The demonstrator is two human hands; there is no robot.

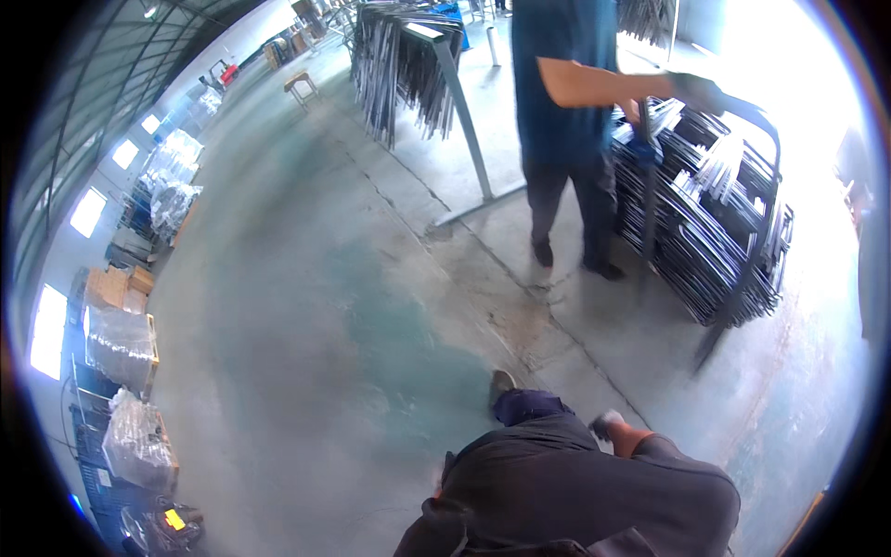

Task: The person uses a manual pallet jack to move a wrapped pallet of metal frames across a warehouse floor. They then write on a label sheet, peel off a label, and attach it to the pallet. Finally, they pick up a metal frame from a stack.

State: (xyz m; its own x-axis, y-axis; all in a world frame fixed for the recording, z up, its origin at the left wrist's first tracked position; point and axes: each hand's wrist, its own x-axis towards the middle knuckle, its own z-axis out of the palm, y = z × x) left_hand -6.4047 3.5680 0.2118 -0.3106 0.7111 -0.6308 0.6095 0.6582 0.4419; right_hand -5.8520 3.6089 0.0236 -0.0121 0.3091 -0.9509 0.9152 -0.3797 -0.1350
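Observation:
My right hand [608, 425], in what looks like a grey glove, shows small and blurred in front of my dark-clothed body. A bare stretch of forearm leads back from it to my sleeve. No object can be made out in it, and its fingers are not clear. Of my left arm only a sliver of skin shows beside my body; the left hand is out of sight. Ahead to the right, a person [568, 102] in a dark blue shirt rests a gloved hand on a curved black bar [772, 176]. Behind that bar lies a stack of black metal tube frames [701, 218].
Bundles of metal parts [399, 70] hang from a grey stand [461, 116] whose foot reaches along the floor. A small stool [301, 88] stands farther back. Plastic-wrapped pallets [125, 348] line the left wall. The concrete floor [278, 306] has a cracked seam.

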